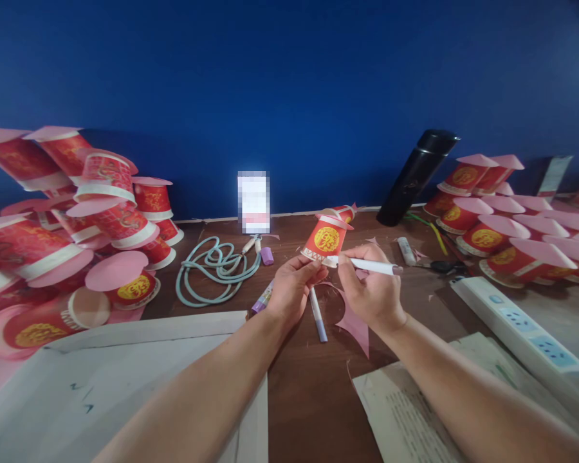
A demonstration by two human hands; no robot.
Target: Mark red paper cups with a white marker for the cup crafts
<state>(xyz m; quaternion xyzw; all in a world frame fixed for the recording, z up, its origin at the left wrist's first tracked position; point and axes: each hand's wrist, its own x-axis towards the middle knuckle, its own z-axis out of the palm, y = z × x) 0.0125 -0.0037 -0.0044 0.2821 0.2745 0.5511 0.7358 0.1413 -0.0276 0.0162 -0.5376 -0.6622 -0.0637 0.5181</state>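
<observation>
the brown table is the largest surface here, with a heap of red cups at its left and a second group at its right. between them, the left hand grasps the held cup low, fingers and thumb at its pale rim band. the right hand pinches a white pen, tip end against or just beside that band; i cannot tell which.

the held cup is above the middle of the table, wide end down and slightly tilted. it looks like thin paper, so i judge it very light, springy and easy to dent, not especially slippery. the lower band is probably the stiffest place to take hold; squeezing the middle wall may buckle it. the pink cap on top seems flimsier and likely to crease, so it makes a poor handle. the pen looks light, rigid and smooth, best taken along its barrel.
</observation>
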